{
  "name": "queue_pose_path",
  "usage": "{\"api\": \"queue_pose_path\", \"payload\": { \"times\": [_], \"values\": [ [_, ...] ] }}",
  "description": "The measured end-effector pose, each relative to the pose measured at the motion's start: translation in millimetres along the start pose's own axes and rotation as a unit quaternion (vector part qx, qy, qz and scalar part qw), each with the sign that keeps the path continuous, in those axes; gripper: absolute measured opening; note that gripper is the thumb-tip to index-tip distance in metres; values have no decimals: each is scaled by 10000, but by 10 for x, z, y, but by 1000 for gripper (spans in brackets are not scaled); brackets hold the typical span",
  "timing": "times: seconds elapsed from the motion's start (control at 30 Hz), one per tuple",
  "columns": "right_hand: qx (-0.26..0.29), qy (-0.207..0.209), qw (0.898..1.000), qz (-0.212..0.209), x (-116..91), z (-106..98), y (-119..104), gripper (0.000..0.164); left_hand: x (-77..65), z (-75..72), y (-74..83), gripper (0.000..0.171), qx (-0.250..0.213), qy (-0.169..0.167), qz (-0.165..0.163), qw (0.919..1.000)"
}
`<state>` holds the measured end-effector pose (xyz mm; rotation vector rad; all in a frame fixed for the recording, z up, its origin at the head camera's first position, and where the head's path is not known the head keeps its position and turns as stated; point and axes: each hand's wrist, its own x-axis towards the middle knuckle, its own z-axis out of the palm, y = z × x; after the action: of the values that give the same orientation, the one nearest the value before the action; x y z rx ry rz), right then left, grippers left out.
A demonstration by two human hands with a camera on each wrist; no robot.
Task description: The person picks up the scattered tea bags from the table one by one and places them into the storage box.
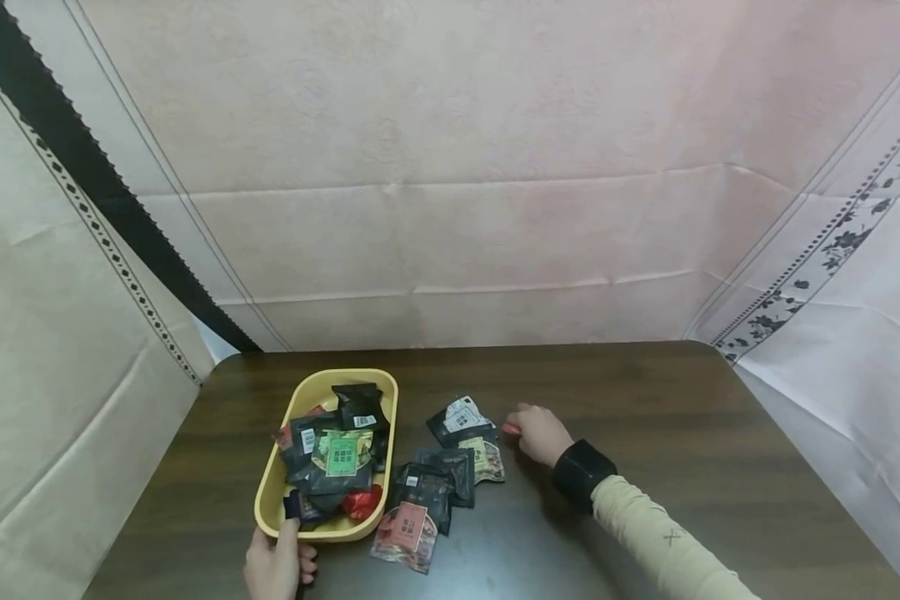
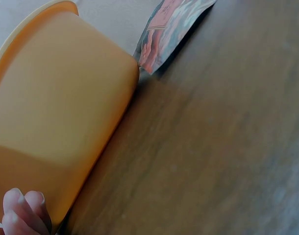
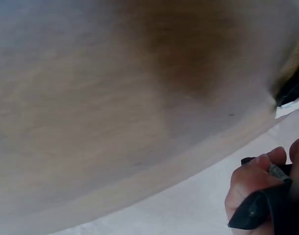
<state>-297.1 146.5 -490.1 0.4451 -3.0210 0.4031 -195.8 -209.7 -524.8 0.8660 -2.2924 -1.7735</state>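
While the left hand point(image 1: 279, 560) has its grip pinching the near rim of one yellow basket point(image 1: 270, 485), the right hand point(image 1: 543, 435) is off to the other side, grip pinching a dark packet point(image 3: 278, 172) that's mostly hidden. Roughly five loose packets point(image 1: 408, 528) overlap on the desk point(image 1: 510, 558) between them, sitting right in the way. Basket's heaped with at least four packets, a green-labelled one point(image 1: 341, 458) on top and a red one point(image 1: 362, 503) low at the near right, with pale cloth point(image 1: 450, 242) hanging behind.
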Motion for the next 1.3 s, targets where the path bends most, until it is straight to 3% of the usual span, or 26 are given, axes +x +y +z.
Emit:
{"api": "queue_pose_path", "payload": {
  "times": [0.27,0.43,0.53,0.7,0.9,1.17,1.3],
  "values": [
    [485,496,9923,-1030,137,-111,-493,23,-5,-51,-15,31,-82,18,66,9999],
    [400,582,9802,-1852,271,-205,-931,22,-12,-53,-10,30,-147,-9,80,9999],
    [360,502,9751,-2130,351,-239,-1165,22,-16,-38,-3,28,-228,15,81,9997],
    [307,384,9723,-2286,458,-262,-1469,18,-27,-5,16,26,-444,24,125,9989],
    [-229,236,9685,-2470,573,-228,-1762,21,-40,24,26,22,-542,56,142,9984],
    [-875,31,9614,-2608,787,-102,-2074,42,-27,39,26,23,-484,106,143,9987],
    [-879,-259,9564,-2773,841,-12,-2128,61,-31,29,18,22,-529,156,128,9984]
  ]
}}
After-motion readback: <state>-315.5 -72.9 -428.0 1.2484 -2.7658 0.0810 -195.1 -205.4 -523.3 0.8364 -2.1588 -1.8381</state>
